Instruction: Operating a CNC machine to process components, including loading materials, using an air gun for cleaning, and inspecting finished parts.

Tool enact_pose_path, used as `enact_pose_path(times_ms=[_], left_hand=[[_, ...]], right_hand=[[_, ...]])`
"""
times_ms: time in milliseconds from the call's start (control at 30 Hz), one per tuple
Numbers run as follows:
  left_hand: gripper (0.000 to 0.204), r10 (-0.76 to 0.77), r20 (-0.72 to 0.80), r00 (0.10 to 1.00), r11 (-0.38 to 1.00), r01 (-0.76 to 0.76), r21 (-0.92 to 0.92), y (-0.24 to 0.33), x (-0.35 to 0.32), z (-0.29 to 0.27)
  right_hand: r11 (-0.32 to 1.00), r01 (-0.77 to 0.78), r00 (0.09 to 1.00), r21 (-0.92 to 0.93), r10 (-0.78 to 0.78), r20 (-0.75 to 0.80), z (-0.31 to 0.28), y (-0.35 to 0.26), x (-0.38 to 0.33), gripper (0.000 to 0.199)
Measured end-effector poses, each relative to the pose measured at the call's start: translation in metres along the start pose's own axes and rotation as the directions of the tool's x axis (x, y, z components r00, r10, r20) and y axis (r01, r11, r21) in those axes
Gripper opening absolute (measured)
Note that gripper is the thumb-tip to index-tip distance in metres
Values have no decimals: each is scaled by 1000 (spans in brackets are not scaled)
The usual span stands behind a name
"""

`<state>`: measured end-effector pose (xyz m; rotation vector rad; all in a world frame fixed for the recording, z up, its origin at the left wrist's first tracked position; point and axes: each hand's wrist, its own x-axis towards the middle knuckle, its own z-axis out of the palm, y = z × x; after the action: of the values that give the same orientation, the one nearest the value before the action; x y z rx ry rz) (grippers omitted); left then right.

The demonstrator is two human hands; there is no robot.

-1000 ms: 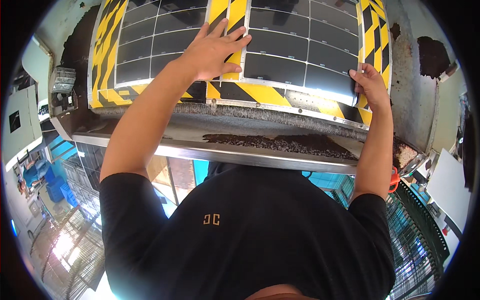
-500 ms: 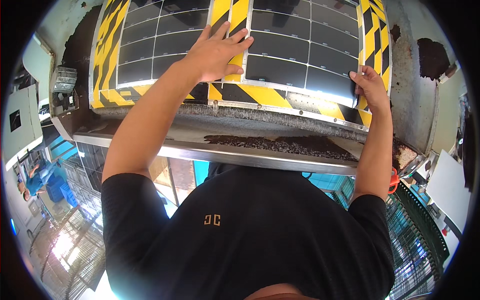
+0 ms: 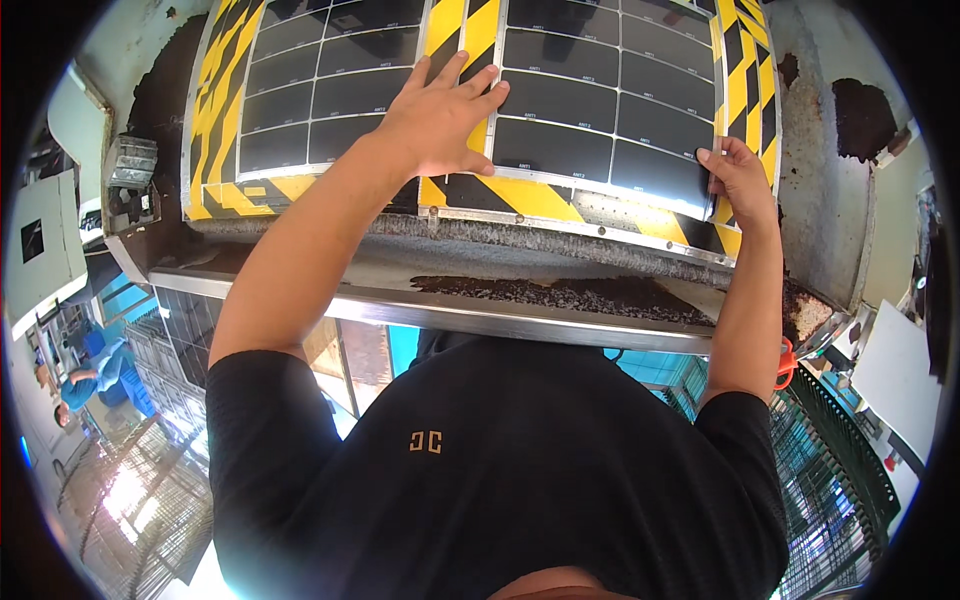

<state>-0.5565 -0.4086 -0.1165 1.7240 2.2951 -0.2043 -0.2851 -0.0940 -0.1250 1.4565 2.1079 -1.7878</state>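
Observation:
Two sheets of glossy black rectangles with thin pale lines lie side by side on a board edged in yellow-and-black striped tape. My left hand (image 3: 440,120) is open, fingers spread, resting on the striped strip (image 3: 481,30) between the left black sheet (image 3: 350,102) and the right black sheet (image 3: 570,100). Its fingertips reach the right sheet's left edge. At that sheet's near right corner, my right hand (image 3: 742,182) pinches the edge, thumb on top and fingers curled at the side. What lies under those fingers is hidden.
A metal rail (image 3: 520,318) runs along the near side, with dark crumbly residue (image 3: 570,296) behind it. Orange-red handles (image 3: 787,362) hang by my right forearm. Wire racks (image 3: 825,470) stand at lower right. A person in blue (image 3: 115,375) is far left.
My left hand has slid slightly toward me and to the right. Glare along the right sheet's near edge has shrunk. My right hand keeps its pinch. The person at far left has shifted.

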Motion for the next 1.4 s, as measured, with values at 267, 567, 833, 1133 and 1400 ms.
enact_pose_path(times_ms=[267, 567, 833, 1133, 1400], left_hand=[[101, 22, -28, 999, 992, -25, -127, -5, 8, -14], [111, 186, 33, 982, 969, -178, -171, -15, 17, -15], [115, 214, 55, 975, 970, -206, -129, -16, 21, -18], [113, 211, 86, 974, 973, -200, -119, -16, 21, -20], [112, 241, 56, 969, 960, -229, -163, -13, 27, -15]], right_hand=[[999, 35, 999, 39, -36, 22, -3, 2, 0, 22], [999, -22, 1000, 35, 23, -17, 2, -10, -7, 23], [1000, -25, 999, 11, 25, -22, 0, -8, -3, 23], [1000, -23, 999, -4, 22, -35, 3, -11, -6, 23], [997, -6, 1000, 76, 8, -27, -7, -2, -9, 39]])
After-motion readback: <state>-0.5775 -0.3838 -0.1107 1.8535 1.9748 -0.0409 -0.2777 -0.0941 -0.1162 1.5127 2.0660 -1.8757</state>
